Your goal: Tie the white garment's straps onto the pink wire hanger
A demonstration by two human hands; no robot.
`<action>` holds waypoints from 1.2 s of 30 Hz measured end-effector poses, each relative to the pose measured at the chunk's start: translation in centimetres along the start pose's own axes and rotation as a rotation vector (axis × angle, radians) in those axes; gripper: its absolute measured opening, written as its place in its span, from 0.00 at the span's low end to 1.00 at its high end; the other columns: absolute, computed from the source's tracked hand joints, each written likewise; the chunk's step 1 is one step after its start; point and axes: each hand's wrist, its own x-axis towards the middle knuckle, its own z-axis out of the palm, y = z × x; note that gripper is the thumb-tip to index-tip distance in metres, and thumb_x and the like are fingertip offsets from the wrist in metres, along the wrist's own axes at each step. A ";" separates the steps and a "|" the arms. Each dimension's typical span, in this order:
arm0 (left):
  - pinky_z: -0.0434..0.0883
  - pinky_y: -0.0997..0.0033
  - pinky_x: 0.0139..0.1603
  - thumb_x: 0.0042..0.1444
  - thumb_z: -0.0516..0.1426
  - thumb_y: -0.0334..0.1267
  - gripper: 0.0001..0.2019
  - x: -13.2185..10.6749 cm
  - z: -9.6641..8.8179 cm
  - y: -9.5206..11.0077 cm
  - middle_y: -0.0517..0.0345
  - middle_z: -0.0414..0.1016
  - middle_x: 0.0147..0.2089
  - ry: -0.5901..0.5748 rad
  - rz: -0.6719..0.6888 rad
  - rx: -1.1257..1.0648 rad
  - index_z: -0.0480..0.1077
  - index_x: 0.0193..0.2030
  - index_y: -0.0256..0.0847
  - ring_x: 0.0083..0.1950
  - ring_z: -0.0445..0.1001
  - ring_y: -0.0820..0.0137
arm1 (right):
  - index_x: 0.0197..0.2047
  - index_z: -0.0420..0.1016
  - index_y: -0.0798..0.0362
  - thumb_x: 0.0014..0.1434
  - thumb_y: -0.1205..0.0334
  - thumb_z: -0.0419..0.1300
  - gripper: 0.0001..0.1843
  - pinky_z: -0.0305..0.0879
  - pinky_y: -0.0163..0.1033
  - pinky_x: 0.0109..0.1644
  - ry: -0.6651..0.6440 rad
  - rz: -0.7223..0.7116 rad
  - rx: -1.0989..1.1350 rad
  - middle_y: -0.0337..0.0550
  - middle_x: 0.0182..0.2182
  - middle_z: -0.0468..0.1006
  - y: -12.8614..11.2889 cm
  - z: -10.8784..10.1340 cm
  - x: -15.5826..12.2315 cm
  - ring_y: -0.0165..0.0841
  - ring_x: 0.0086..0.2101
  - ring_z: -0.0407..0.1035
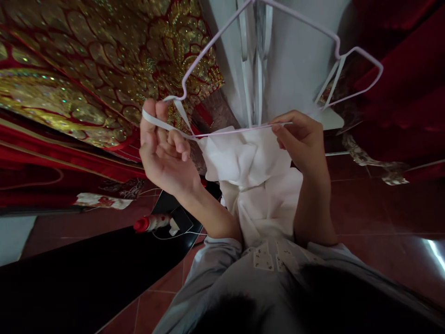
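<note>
A pale pink clothes hanger spans the upper middle, with a white garment hanging below its lower bar. My left hand is at the hanger's left end, palm up with fingers partly curled. A thin white strap runs around its fingers and up to the notch in the hanger. Thumb and fingers of my right hand pinch the hanger's lower bar near the garment's top edge; whether fabric is also caught there I cannot tell. Another white strap loops over the hanger's right end.
Red and gold sequinned clothing hangs close on the left, and dark red fabric on the right. White ribbons hang against pale fabric behind. At lower left, a black surface holds a red-capped bottle and a cable.
</note>
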 end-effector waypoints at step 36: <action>0.46 0.67 0.22 0.70 0.61 0.46 0.09 -2.4 -0.1 -4.2 0.60 0.77 0.30 0.032 0.052 0.267 0.67 0.41 0.46 0.20 0.60 0.72 | 0.32 0.82 0.50 0.59 0.62 0.68 0.04 0.41 0.37 0.24 0.324 -0.144 0.020 0.31 0.17 0.60 -1.1 -2.6 0.8 0.22 0.20 0.50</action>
